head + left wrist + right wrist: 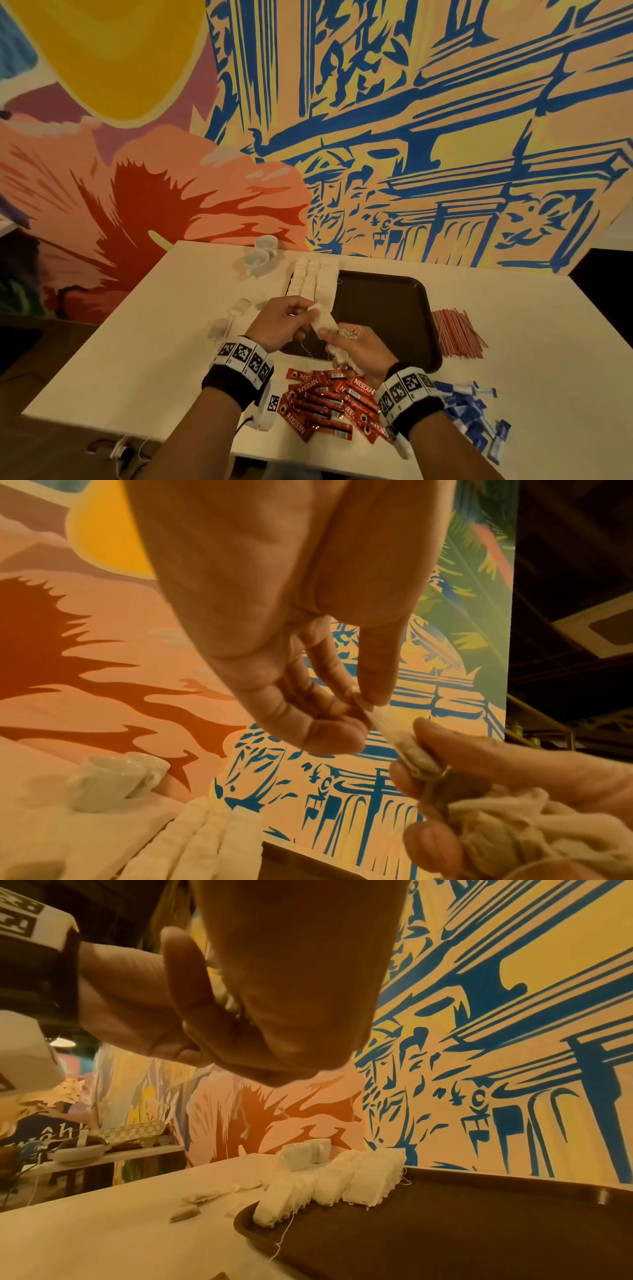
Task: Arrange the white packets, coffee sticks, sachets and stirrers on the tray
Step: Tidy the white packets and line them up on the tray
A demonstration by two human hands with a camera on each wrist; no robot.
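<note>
Both hands are up over the near left corner of the brown tray point(394, 308). The left hand point(281, 322) pinches the top end of one white packet point(323, 320) between thumb and fingertips. The right hand point(359, 349) pinches the low end of that same packet with thumb and first finger, and its other fingers curl round a bunch of packets point(339, 353) with thin strings hanging down. More white packets stand in neat rows point(313, 282) along the left side of the tray. A few loose packets point(229, 318) lie on the white table point(137, 342), left of the tray. Red coffee sticks point(329, 401) lie in a heap near the table's front edge. Blue sachets point(472, 411) lie to their right. Red stirrers point(457, 334) lie just right of the tray. Two white cups point(260, 255) sit at the back by the painted wall point(445, 120).
</note>
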